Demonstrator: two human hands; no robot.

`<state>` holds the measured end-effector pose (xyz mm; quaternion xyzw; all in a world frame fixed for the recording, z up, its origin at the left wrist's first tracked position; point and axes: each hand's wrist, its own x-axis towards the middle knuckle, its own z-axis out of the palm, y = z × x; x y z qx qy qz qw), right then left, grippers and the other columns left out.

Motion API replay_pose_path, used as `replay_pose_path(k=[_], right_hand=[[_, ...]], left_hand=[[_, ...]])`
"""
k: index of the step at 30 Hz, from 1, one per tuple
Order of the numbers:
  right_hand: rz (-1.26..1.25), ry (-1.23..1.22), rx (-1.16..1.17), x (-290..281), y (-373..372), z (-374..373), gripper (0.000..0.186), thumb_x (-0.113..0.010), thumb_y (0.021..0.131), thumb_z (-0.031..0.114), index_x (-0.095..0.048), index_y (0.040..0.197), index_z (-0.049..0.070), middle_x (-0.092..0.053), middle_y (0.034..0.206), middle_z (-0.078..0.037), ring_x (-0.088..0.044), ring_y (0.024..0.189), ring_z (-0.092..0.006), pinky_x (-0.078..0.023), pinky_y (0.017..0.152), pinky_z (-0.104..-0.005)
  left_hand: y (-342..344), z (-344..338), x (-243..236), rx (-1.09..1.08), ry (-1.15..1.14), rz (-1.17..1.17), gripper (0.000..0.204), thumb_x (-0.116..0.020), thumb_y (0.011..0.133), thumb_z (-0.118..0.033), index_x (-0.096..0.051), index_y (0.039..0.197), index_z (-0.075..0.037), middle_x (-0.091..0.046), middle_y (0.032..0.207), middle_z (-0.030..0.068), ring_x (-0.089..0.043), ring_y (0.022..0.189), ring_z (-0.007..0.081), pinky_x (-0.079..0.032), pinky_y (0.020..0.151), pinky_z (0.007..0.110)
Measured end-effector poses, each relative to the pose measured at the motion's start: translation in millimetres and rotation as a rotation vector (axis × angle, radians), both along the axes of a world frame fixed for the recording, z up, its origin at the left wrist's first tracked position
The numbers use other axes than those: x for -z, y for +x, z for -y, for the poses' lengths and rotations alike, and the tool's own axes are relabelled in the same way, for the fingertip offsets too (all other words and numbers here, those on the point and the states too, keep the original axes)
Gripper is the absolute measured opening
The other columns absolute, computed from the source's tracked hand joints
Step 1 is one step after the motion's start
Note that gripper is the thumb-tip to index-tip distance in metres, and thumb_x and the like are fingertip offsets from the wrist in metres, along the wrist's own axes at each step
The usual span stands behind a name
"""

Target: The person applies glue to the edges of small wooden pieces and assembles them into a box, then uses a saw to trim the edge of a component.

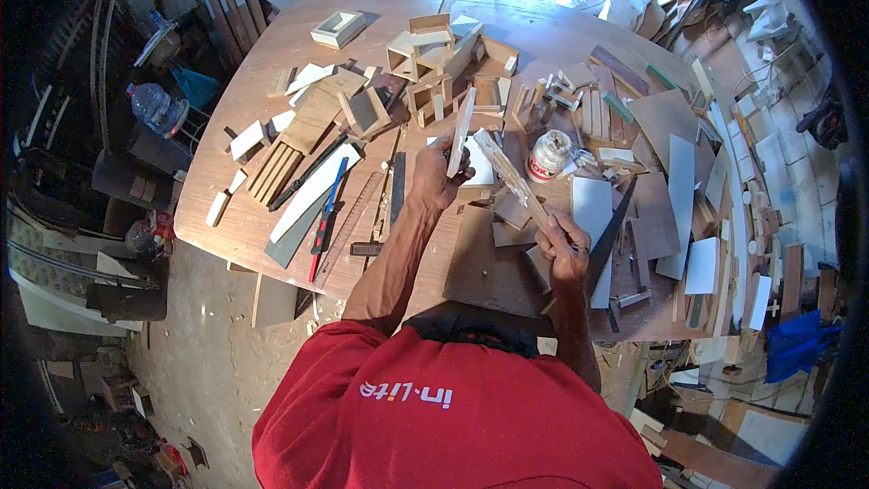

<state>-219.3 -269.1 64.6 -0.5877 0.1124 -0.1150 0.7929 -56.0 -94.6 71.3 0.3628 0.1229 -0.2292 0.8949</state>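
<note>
In my left hand (pixel 437 176) a thin, pale strip of board (pixel 462 129) stands nearly upright, gripped low down by closed fingers. My right hand (pixel 564 242) is wrapped round the lower end of a wooden stick (pixel 513 177), whose upper part is smeared with a whitish coating. That stick slants up and left, its tip close beside the strip. Just right of the tip stands an open jar (pixel 549 156) with a red and white label and whitish crust round its mouth. Beyond my hands sit small wooden boxes (pixel 429 98) and offcuts.
The wooden table (pixel 217 217) carries a handsaw (pixel 613 231), a blue and red tool (pixel 328 217), a ruler (pixel 351 222) and a slatted wooden piece (pixel 275 172). White and brown panels (pixel 652 213) crowd the right side. A large water bottle (pixel 156 109) stands off to the left.
</note>
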Motion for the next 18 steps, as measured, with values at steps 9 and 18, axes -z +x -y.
replay_pose_path(k=[9, 18], right_hand=[[-0.056, -0.212, 0.107, -19, 5, 13, 0.026, -0.058, 0.094, 0.016, -0.064, 0.111, -0.002, -0.057, 0.071, 0.0, -0.046, 0.058, -0.0049, -0.034, 0.048, -0.0201], [-0.055, -0.131, 0.048, -11, 21, 0, 0.025, -0.058, 0.093, 0.014, -0.065, 0.11, -0.004, -0.054, 0.074, 0.001, -0.042, 0.057, -0.0043, -0.029, 0.048, -0.0192]], left_hand=[[0, -2, -6, -0.04, 0.156, 0.122, 0.022, -0.048, 0.097, -0.026, -0.059, 0.094, -0.006, -0.043, 0.062, -0.0021, -0.043, 0.056, 0.0101, -0.04, 0.052, 0.027], [-2, 2, -6, 0.0, 0.094, 0.086, 0.024, -0.046, 0.098, -0.023, -0.059, 0.09, -0.005, -0.045, 0.065, -0.0007, -0.045, 0.057, 0.0114, -0.042, 0.052, 0.027]])
